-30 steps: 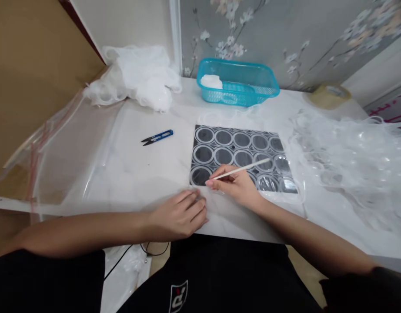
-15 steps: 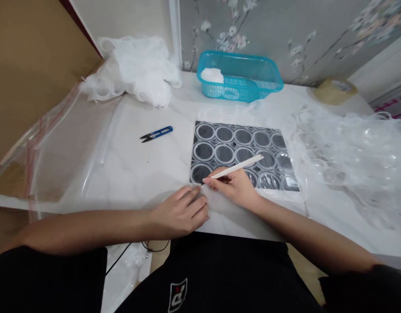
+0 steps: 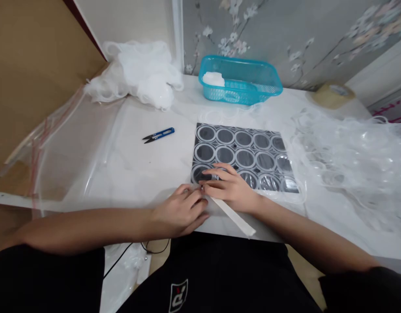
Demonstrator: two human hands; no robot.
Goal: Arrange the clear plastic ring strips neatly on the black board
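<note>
A dark sheet [image 3: 235, 145] printed with rows of pale rings lies flat under a clear, shiny layer. At its lower left corner, my left hand [image 3: 182, 211] rests on the table with its fingers curled and tips together. Whatever is pinched there is too small to make out. My right hand [image 3: 235, 189] meets it from the right, fingertips touching near the same corner. A flat white stick [image 3: 235, 216] runs out from under the right hand toward the table's front edge. Its upper end is hidden in the right fingers, which appear closed on it.
Blue thread snips [image 3: 158, 135] lie left of the sheet. Behind it stands a turquoise basket [image 3: 241, 93] with a white piece inside. Clear rings [image 3: 353, 156] pile up at right, white rings [image 3: 138, 71] at back left. A tape roll [image 3: 333, 95] and plastic bags [image 3: 73, 148] flank these.
The white stick has swung from pointing up and right to pointing down and right, toward the front edge. My right fingers have come forward against my left fingertips. My left hand has barely moved.
</note>
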